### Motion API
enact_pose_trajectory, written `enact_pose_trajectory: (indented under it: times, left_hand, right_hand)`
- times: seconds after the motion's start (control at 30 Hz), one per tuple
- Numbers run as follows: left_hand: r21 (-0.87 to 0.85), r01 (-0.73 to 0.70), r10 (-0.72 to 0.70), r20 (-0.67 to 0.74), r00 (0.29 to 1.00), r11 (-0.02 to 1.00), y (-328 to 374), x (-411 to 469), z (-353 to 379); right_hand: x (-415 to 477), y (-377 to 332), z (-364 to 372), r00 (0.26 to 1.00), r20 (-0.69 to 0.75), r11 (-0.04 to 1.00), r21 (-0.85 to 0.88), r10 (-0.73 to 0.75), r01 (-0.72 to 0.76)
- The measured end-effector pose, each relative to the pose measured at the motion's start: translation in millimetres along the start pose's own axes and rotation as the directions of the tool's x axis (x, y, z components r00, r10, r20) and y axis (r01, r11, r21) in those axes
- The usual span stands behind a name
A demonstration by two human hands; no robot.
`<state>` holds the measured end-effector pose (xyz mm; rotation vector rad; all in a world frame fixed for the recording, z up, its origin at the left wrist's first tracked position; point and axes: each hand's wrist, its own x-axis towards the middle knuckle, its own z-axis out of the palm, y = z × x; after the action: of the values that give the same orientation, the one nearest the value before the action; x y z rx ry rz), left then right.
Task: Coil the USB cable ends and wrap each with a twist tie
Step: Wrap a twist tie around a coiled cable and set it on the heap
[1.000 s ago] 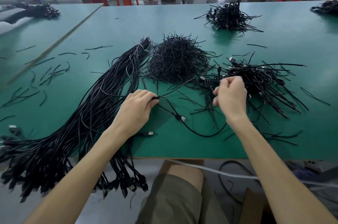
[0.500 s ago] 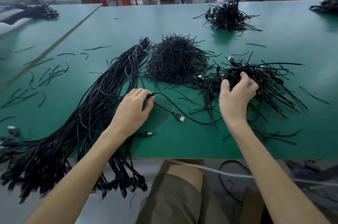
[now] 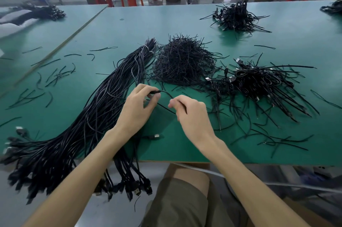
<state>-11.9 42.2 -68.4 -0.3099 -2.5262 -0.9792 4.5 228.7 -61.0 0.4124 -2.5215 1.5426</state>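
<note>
Two pinches: left hand [image 3: 136, 110] fingers and right hand [image 3: 192, 115] fingers hold the USB cable [image 3: 166, 94] arching between them.

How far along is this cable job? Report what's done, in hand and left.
Done: a pile of coiled cables lies at right, a second pile farther back. In hand: the left hand and right hand pinch one cable between them, no coil formed yet. Left: the thick bundle of straight cables at left, with a heap of twist ties beside it.
</note>
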Motion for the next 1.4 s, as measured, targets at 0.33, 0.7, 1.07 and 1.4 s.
enact_pose_trajectory:
  times: [0.33, 0.7, 1.07, 1.4]
  left_hand:
    - [-0.836, 0.537, -0.248, 0.498, 0.831, 0.118, 22, 21, 3]
    - [-0.892, 0.452, -0.098, 0.452, 0.886, -0.025, 25, 26, 5]
    - [-0.283, 0.076, 0.136, 0.659, 0.740, 0.956, 49, 18, -33]
    - [0.194, -0.299, 0.143, 0.566, 0.812, 0.934, 53, 10, -24]
  right_hand:
    - [9, 13, 13, 0.998, -0.014, 0.997, 0.039, -0.069, 0.069]
    - [8, 15, 14, 0.998, 0.041, 0.999, 0.021, -0.038, 0.037]
    - [10, 22, 12, 0.998, 0.047, 0.992, -0.123, 0.047, -0.041]
    - [7, 19, 9, 0.984, -0.178, 0.999, 0.047, 0.018, -0.010]
